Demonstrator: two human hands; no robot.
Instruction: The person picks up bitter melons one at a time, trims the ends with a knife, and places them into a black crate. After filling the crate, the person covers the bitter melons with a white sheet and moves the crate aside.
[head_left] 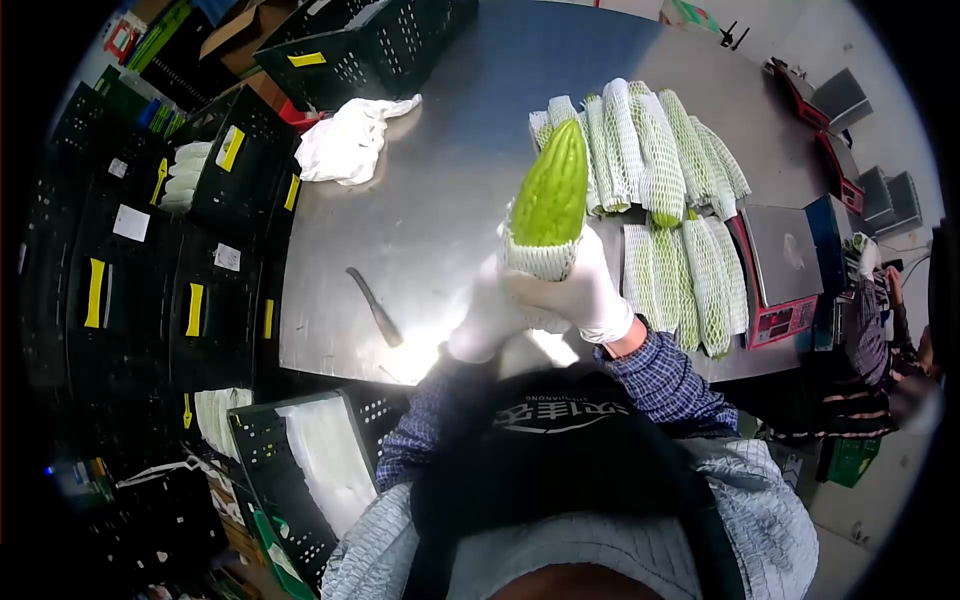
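Melon, a pale green bitter melon (pixel 548 190) with bare ridges on its upper part, is what I watch through the head camera, held in front of the wearer over the near side of the steel table (pixel 440 215). A white foam net (pixel 543 262) circles its lower part.

I judge it fairly heavy for its bulk and firm, yet easy to bruise along the ridges; the bare skin looks glossy and may slide against a glove. The net should give a softer, surer grip, so I favour the sleeved lower part, with light, spread pressure and nothing squeezing the narrow tip.

The gloved right hand (pixel 598 290) has its fingers curled round that sleeved part from the right, clamped on net and melon together. The gloved left hand (pixel 485 315) lies against the left side, but glare washes it out and I cannot tell how its fingers are set.

The tapered tip points away from the wearer, and the long axis leans slightly right, towards the netted melons (pixel 655 150) beyond. How steeply it rises I cannot tell. A knife (pixel 374 308) lies on the table to the left, apart from both hands.
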